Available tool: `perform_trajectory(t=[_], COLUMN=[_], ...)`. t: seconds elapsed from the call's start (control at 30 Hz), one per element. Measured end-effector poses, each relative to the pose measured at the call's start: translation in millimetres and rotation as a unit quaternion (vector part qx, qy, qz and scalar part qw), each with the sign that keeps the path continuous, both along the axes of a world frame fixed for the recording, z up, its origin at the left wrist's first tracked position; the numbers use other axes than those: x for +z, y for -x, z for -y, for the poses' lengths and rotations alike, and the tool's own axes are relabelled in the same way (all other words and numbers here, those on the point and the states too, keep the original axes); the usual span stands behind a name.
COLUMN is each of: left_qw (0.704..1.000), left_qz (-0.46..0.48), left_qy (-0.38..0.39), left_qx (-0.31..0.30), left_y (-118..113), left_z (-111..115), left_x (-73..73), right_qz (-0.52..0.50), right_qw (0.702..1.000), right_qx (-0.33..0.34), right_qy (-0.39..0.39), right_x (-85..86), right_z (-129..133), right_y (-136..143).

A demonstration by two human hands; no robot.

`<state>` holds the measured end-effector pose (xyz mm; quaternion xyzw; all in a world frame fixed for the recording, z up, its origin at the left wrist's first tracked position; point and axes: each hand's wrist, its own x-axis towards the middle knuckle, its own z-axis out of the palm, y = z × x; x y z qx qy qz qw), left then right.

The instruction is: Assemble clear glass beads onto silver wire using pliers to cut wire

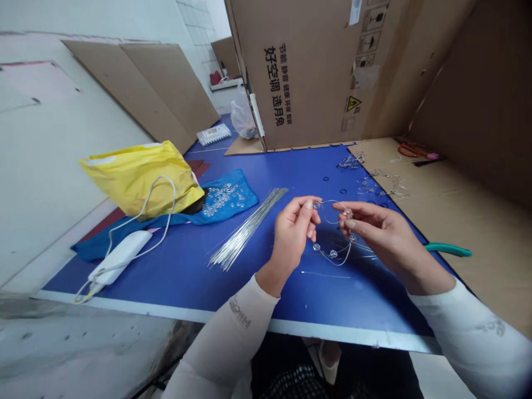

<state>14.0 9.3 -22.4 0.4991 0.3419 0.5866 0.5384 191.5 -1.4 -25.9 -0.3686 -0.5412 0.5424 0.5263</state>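
White sleeves (233, 327) come closest, reaching in over the front edge of a blue desk (291, 166). Behind it stands the biggest object, a printed cardboard box (316, 72). To the left sits a yellow bag (145, 183), and just beside it a blue sheet (249, 197) bears a scatter of clear beads (222, 197). Next to that lies a bundle of straight wires (249, 228), near the left hand (291, 230).

Between the two hands, just above the desk, is a beaded wire loop (333, 254). Left thumb and forefinger are closed on its upper left part, by a bead; the right hand (386, 230) pinches it on the opposite side, where several beads cluster. Lower down, more beads hang along the curve. Smallest of all, a single loose wire (326, 275) lies below the loop.

Judging by the grip, the step in hand is shaping or fastening wire around these beads. Next would seem to call for a firm left hold while the right fingers bend or thread the wire, without letting the beads slide.
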Motion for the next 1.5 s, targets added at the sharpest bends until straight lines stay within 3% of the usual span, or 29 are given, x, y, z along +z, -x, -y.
perform_trajectory(t=[0.3, 0.4, 0.53, 0.63, 0.7, 0.83, 0.93, 1.07, 1.2, 1.37, 1.5], left_qw=[0.999, 0.993, 0.941, 0.898, 0.893, 0.901, 0.924, 0.965, 0.987, 0.999, 1.0], left_qz=[-0.014, -0.083, -0.242, -0.306, -0.315, -0.304, -0.273, -0.204, -0.135, -0.016, -0.007], left_qy=[-0.02, -0.056, -0.188, -0.285, -0.296, -0.281, -0.24, -0.16, -0.086, -0.012, 0.008], left_qx=[0.027, 0.064, 0.144, 0.139, 0.127, 0.13, 0.12, 0.045, -0.012, -0.029, -0.023], left_y=[0.3, -0.9, -0.6, 1.5, 3.0, 4.5, 4.8, 5.3, 6.0, 6.4, 7.7], left_z=[-0.1, 0.2, 0.3, 0.6, 0.8, 1.1, 1.3, 0.8, -0.7, -2.6, -2.3], left_x=[-3.4, -5.4, -3.7, 0.2, 2.1, 2.3, 1.7, 2.0, 0.0, -0.5, 3.1], right_qz=[-0.033, -0.03, -0.014, 0.004, 0.017, 0.029, 0.03, 0.043, 0.056, 0.13, 0.167], right_qw=[0.999, 0.999, 0.998, 0.999, 0.999, 0.998, 0.997, 0.996, 0.994, 0.98, 0.97], right_qx=[-0.027, -0.041, -0.055, -0.045, -0.041, -0.045, -0.044, -0.046, -0.06, -0.116, -0.125], right_qy=[0.013, 0.007, -0.012, -0.022, -0.031, -0.043, -0.049, -0.068, -0.069, -0.098, -0.129], right_x=[5.8, 7.2, 8.1, 10.8, 12.8, 14.9, 15.0, 14.5, 9.9, 4.6, 6.5], right_z=[4.0, 5.4, 8.1, 11.9, 14.4, 16.5, 16.5, 16.5, 13.4, 10.2, 13.6], right_y=[8.0, 8.8, 8.5, 9.1, 9.9, 11.7, 12.9, 13.8, 12.1, 8.1, 8.0])
